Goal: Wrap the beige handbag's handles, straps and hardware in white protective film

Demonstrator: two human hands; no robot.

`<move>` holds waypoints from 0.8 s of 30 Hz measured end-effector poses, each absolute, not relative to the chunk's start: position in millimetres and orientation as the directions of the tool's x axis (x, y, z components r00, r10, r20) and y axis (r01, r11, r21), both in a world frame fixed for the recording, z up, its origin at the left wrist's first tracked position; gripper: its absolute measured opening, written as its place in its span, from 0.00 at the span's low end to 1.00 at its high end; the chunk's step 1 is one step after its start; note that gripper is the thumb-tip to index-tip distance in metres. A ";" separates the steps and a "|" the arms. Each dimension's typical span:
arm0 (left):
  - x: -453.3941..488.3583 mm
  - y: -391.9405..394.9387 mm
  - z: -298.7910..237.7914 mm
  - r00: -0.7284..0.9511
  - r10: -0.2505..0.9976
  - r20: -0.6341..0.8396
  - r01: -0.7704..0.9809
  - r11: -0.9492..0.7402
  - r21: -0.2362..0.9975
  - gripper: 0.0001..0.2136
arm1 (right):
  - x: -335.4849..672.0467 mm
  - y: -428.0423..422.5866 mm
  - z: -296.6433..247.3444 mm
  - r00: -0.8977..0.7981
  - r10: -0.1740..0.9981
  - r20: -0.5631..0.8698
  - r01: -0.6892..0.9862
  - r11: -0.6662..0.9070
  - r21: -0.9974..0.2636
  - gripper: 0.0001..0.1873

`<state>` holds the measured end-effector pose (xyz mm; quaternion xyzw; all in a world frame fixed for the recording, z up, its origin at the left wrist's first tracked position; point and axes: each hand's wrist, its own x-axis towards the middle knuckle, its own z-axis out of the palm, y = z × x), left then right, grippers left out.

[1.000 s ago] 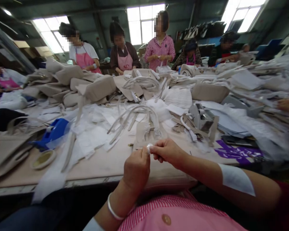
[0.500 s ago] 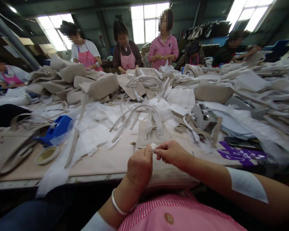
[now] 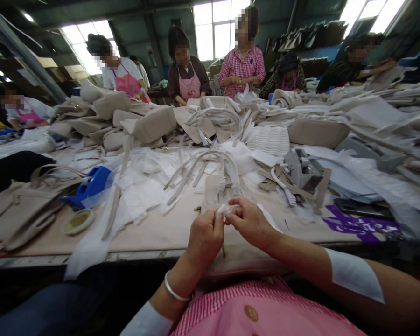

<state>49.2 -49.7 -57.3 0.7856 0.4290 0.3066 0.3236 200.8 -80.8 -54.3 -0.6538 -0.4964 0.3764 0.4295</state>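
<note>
"So what have the hands got hold of?"

"Same thing, both of them: a thin white scrap (image 3: pixel 223 210), crumpled and kinda see-through. It's caught between their fingertips, near the middle of the tabletop's (image 3: pixel 154 235) near edge."

"Paper or plastic?"

"Can't tell, too small. Left hand (image 3: pixel 205 231) is curled almost into a fist, thumb pressed against the forefinger with the scrap poking out on top. Right hand (image 3: pixel 251 223) is drawn in at the tips, thumb and forefinger on the scrap, the rest loosely bent. There's a smooth, rounded bracelet (image 3: pixel 177 287) on the left wrist."

"What's right around them?"

"Just beyond, a beige bag piece with curved handles (image 3: pixel 236 182) in wrinkly clear wrap. Below the hands, at the near edge, a smooth beige bag (image 3: pixel 247 256), looks like leather but I wouldn't swear to it."

"And the rest of the tabletop?"

"Toward the near left corner there's a slouchy beige bag (image 3: pixel 24 205), a chunky blue tape dispenser (image 3: pixel 94 184) and a round tape roll (image 3: pixel 77 221), white rim, yellowish face. Flat, creased white sheets (image 3: pixel 143 179) spread next to those. Over by the right edge: a gray tape dispenser (image 3: pixel 297 170) and a shiny, crinkled purple sheet (image 3: pixel 360 224). Toward the far edge it's a big heap of stiff beige panels (image 3: pixel 147 125)."
</note>
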 end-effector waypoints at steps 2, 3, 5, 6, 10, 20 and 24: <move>47.4 -48.4 -55.8 0.485 0.871 0.081 0.301 -0.253 0.919 0.14 | 202.8 -76.2 -57.9 0.202 0.978 -0.053 0.318 -0.117 -0.941 0.16; 46.2 -47.7 -55.8 0.519 0.854 0.037 0.216 -0.173 0.961 0.15 | 203.9 -74.1 -58.3 0.179 0.982 -0.061 0.298 -0.113 -0.948 0.14; 43.5 -46.5 -56.9 0.574 0.819 0.001 0.080 -0.058 0.995 0.16 | 205.8 -70.9 -56.3 0.103 0.989 -0.107 0.236 -0.129 -0.963 0.09; 42.1 -46.1 -57.7 0.587 0.810 -0.001 0.030 -0.021 0.999 0.17 | 206.5 -69.8 -54.3 0.054 0.990 -0.128 0.200 -0.136 -0.970 0.09; 37.4 -44.8 -60.3 0.617 0.787 -0.020 -0.166 0.155 0.974 0.23 | 209.6 -68.0 -48.9 -0.076 0.995 -0.072 0.109 -0.063 -0.992 0.19; 39.6 -45.5 -64.0 0.629 0.773 -0.083 -0.250 0.303 0.920 0.40 | 212.2 -65.5 -49.4 -0.269 0.963 0.026 -0.077 0.006 -0.997 0.22; 24.4 -42.7 -59.0 0.718 0.694 -0.042 -0.164 0.228 0.960 0.38 | 207.8 -69.1 -39.5 -0.220 0.976 -0.007 -0.077 -0.024 -0.997 0.20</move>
